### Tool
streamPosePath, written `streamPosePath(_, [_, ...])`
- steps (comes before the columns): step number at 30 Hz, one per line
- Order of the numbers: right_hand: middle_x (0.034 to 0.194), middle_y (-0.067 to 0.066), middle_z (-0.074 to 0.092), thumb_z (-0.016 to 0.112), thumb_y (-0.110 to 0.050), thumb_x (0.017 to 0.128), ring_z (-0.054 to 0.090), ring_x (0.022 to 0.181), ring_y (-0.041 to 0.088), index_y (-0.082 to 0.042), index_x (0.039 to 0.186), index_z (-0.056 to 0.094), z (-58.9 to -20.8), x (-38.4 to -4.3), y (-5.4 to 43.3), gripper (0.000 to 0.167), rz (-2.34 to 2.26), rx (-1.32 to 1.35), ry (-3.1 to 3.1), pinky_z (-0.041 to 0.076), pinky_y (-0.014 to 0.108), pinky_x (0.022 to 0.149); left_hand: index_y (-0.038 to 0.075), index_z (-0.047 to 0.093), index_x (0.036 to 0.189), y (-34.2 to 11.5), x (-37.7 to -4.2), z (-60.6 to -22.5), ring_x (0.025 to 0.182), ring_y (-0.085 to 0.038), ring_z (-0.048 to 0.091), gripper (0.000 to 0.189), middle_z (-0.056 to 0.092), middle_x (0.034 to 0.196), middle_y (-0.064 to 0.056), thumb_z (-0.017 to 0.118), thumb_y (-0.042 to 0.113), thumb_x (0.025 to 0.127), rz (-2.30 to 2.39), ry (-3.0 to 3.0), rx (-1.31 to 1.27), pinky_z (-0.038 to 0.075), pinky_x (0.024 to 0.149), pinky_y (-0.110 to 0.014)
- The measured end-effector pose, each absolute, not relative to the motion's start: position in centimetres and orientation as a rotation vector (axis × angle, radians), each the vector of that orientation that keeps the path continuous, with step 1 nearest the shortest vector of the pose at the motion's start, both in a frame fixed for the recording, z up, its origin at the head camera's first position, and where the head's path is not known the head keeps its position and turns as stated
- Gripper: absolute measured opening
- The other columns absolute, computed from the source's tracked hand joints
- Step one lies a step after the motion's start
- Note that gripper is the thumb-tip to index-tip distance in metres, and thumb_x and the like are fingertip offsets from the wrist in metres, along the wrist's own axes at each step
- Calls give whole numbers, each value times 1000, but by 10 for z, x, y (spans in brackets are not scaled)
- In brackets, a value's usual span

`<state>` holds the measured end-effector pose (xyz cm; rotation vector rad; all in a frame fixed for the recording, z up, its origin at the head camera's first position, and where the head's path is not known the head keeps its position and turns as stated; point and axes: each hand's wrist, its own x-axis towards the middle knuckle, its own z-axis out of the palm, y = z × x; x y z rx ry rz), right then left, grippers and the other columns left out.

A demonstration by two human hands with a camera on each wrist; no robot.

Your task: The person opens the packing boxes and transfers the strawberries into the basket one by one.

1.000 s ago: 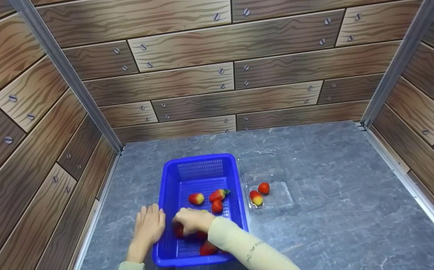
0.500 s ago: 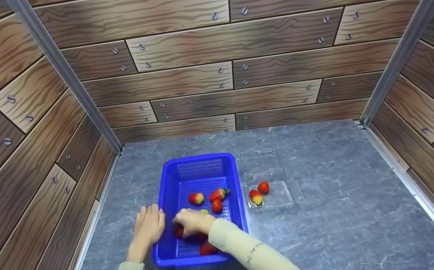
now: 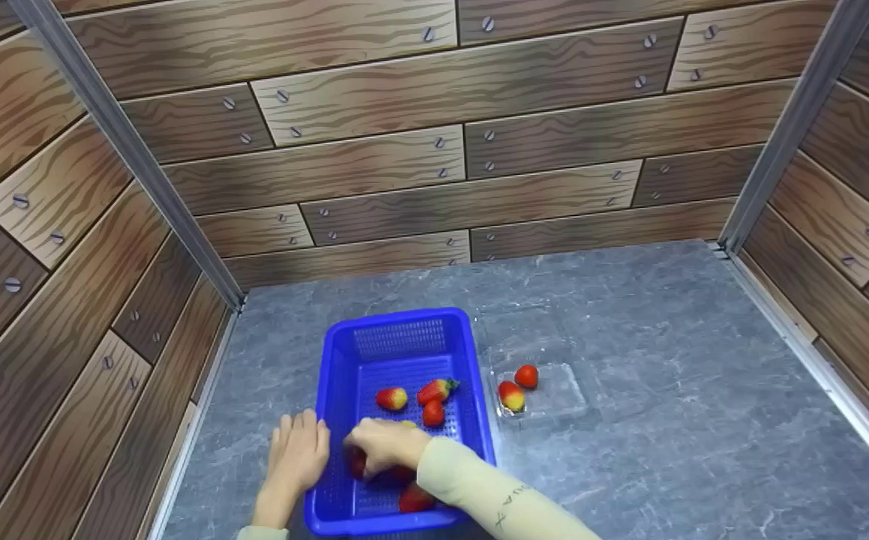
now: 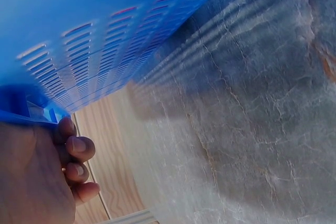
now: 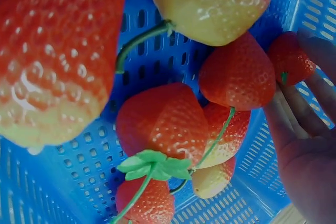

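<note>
My left hand (image 3: 299, 451) rests against the left rim of a blue perforated plastic basket (image 3: 323, 397). Its fingers lie fairly straight in the head view, and their tips (image 4: 79, 145) show just below the rim in the left wrist view. Inside the basket's near half, my right hand (image 3: 386, 442) has curled fingers holding a small red strawberry (image 5: 290, 59); part of the grip is hidden. Several more glossy red and yellow strawberries lie close by, among them one with a green leafy cap (image 5: 163, 121) and a large one (image 5: 58, 51). My right forearm covers part of the basket.
To the basket's right stands a clear plastic box (image 3: 566, 390) with its lid folded back. It holds a red strawberry (image 3: 526, 376) and a red-yellow one (image 3: 511, 396). Wood-patterned walls (image 3: 374, 165) enclose the grey marbled tabletop (image 3: 675, 360) at the back and sides.
Both hands stay nearly where they were, the right one still low in the basket. The head view shifts only slightly.
</note>
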<state>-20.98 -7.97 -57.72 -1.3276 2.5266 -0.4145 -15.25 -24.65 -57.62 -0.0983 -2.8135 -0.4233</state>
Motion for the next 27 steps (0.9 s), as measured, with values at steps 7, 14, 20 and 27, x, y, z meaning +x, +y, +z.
streamPosePath(7, [81, -4, 70, 90, -17, 68, 61, 67, 5, -13, 97, 75, -572, -214, -78, 32, -441, -1433, 2520, 48, 15, 64, 4, 49, 87, -246, -152, -575, 81, -34, 45, 17, 52, 78, -13, 45, 14, 99, -426, -2805, -103, 37, 72, -46])
streamPosePath(14, [80, -5, 67, 89, -23, 70, 56, 67, 5, -13, 99, 75, -566, -220, -75, 34, -371, -1504, 2554, 46, 18, 62, 4, 49, 88, -246, -153, -574, 82, -34, 45, 16, 53, 80, -13, 45, 15, 100, -420, -2823, -88, 36, 73, -46])
streamPosePath(20, [93, -1, 72, 88, -27, 72, 61, 78, 7, -12, 105, 74, -559, -228, -69, 38, -358, -1494, 2554, 48, 18, 70, 5, 49, 89, -246, -154, -572, 81, -31, 43, 17, 51, 79, -11, 43, 16, 101, -432, -2865, -63, 35, 73, -45])
streamPosePath(27, [101, -1, 73, 86, -29, 75, 65, 89, 8, -13, 106, 75, -546, -234, -56, 36, -424, -1422, 2584, 50, 20, 80, 5, 49, 89, -246, -155, -575, 82, -32, 43, 17, 51, 79, -11, 43, 16, 100, -471, -2869, -51, 36, 75, -46])
